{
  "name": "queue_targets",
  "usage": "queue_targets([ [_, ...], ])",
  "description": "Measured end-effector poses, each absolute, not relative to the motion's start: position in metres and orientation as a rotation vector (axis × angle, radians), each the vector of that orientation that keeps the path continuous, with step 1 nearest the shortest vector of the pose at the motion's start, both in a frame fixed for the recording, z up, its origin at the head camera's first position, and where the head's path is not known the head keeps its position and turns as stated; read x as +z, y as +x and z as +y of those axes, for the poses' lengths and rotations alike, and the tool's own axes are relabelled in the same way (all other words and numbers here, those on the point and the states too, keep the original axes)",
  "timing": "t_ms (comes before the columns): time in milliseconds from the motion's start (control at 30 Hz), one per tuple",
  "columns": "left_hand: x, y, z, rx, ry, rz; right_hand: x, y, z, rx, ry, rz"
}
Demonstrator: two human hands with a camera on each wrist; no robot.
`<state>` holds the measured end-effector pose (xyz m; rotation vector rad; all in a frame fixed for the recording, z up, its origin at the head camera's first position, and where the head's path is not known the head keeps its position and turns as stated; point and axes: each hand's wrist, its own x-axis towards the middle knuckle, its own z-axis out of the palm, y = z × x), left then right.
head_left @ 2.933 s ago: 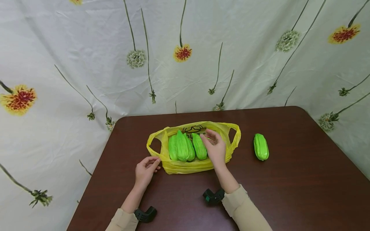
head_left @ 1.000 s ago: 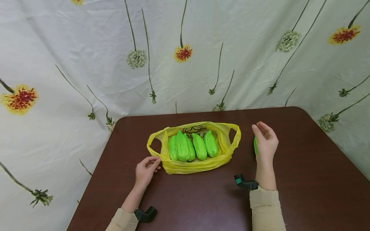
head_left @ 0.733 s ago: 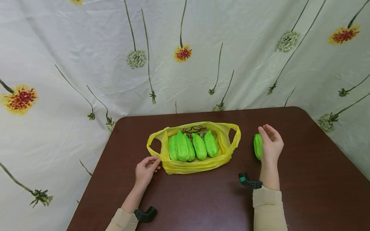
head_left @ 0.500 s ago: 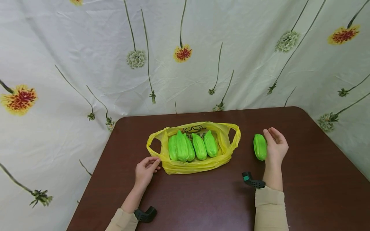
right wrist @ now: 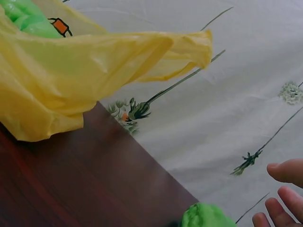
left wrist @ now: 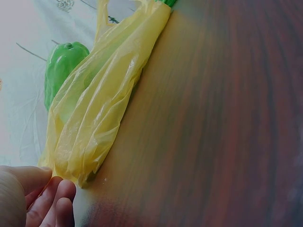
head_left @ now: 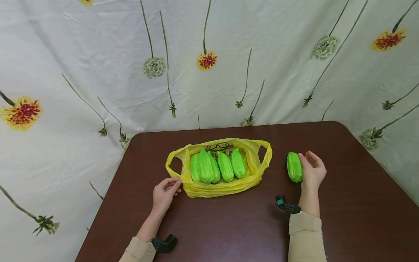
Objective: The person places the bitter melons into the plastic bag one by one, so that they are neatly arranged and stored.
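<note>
A yellow plastic bag (head_left: 212, 189) lies mouth upward on the table, holding several bright green, ribbed, elongated vegetables (head_left: 225, 166). At its near left corner my left hand (head_left: 164, 194) pinches the bag between thumb and fingers. The left wrist view shows the thumb and fingertips (left wrist: 43, 176) at the gathered yellow plastic. To the right of the bag, one more green ribbed vegetable (head_left: 294, 167) lies alone on the table. My right hand (head_left: 313, 171) is just to its right, thumb near its side and fingers apart. In the right wrist view, a gap separates that hand (right wrist: 284, 196) from the vegetable.
The dark brown table (head_left: 222, 225) has a rounded far edge. Behind it hangs a white cloth (head_left: 183, 98) printed with flowers. The bag's right handle loop (head_left: 266, 154) stands out toward the lone vegetable. Black wrist cameras (head_left: 164, 243) sit on both wrists.
My right hand has moved from above the bag, leaving a green vegetable inside it, over to the right and down beside the lone vegetable. The left hand has stayed at the bag's corner.
</note>
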<state>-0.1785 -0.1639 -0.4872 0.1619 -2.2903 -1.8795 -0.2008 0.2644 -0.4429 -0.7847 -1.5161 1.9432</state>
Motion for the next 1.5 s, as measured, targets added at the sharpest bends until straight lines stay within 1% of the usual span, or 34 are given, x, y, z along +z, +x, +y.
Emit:
queue_targets([
  [167, -0.470, -0.170, -0.158, -1.850, 0.124, -2.305, -0.449, -0.202, 0.266, 1.921, -0.816, -1.544],
  [400, -0.466, -0.168, -0.157, -1.843, 0.134, -2.313, -0.454, -0.203, 0.267, 1.937, -0.870, -1.551],
  [533, -0.469, -0.170, -0.157, -1.845, 0.145, -2.308, -0.456, -0.203, 0.267, 1.932, -0.899, -1.601],
  [767, -0.495, -0.182, -0.166, -1.867, 0.144, -2.288, -0.459, -0.204, 0.268, 1.913, -0.928, -1.696],
  [867, -0.500, -0.183, -0.167, -1.853, 0.133, -2.282, -0.461, -0.204, 0.269, 1.920, -0.947, -1.695],
  [1100, -0.499, -0.183, -0.167, -1.878, 0.147, -2.273, -0.465, -0.206, 0.269, 1.922, -0.960, -1.695],
  [1233, -0.482, -0.176, -0.163, -1.878, 0.131, -2.294, -0.465, -0.206, 0.269, 1.923, -0.976, -1.701],
  [1333, -0.485, -0.176, -0.163, -1.856, 0.115, -2.289, -0.465, -0.206, 0.269, 1.922, -0.984, -1.715],
  [1500, -0.501, -0.183, -0.167, -1.851, 0.122, -2.268, -0.465, -0.206, 0.269, 1.933, -1.007, -1.724],
])
